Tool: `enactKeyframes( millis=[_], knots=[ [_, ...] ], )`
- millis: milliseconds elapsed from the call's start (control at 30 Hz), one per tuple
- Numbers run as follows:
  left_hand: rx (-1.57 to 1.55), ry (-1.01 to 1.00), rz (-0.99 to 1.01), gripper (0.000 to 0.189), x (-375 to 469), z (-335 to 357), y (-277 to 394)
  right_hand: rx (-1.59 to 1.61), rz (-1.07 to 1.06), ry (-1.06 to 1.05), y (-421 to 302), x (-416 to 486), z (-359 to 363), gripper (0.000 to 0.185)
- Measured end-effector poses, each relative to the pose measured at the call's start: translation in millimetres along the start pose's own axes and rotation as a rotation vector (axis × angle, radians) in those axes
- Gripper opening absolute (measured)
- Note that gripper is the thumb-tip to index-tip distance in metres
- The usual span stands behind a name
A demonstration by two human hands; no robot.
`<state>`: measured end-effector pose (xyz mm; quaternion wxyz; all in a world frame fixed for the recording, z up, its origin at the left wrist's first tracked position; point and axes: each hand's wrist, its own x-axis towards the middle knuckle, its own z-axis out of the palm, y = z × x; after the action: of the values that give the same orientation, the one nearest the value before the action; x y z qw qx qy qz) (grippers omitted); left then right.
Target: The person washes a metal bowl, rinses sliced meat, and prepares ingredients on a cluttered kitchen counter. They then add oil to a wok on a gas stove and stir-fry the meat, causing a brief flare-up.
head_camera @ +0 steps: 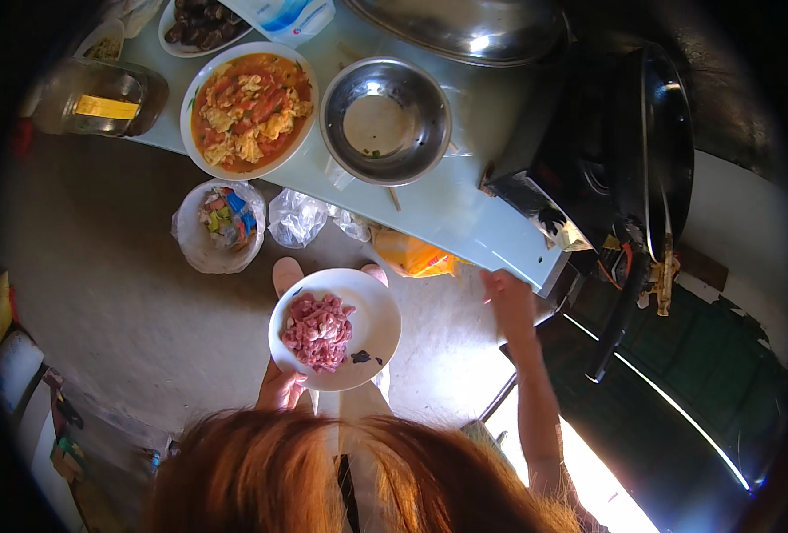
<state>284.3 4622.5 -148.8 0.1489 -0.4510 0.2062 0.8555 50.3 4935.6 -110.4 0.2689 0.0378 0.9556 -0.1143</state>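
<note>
My left hand (282, 386) grips the lower left rim of a white plate (377, 320) held in front of my body. On the plate sits a heap of cut raw pink meat (318, 332), left of centre. Small dark pieces (362, 357) lie near its lower right side. My right hand (510, 300) is at the front corner of a pale glass-topped table (474, 233), its fingers partly curled. Whether it touches the edge or holds something small cannot be made out.
On the table are a bowl of tomato and egg (250, 113), a stainless steel basin (386, 120) and a glass jar (104, 100). A black wok (667, 146) sits on a stove at the right, its handle (623, 320) jutting out. A lined trash bin (219, 226) stands below.
</note>
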Motion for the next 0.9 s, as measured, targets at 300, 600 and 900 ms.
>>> enactKeyframes(
  millis=[300,600,900],
  knots=[
    [0.002,-0.092,-0.057,0.065,33.8,8.4,11.1,1.062,0.064,0.013,-108.0,-11.3,23.7,0.026],
    [0.047,-0.116,-0.089,0.066,33.7,16.0,24.0,1.088,0.121,0.074,-153.7,84.5,27.4,0.032],
    [0.109,-0.197,-0.008,0.055,63.0,53.0,20.8,1.359,0.143,0.189,-108.9,-22.0,-24.7,0.022]
  ],
)
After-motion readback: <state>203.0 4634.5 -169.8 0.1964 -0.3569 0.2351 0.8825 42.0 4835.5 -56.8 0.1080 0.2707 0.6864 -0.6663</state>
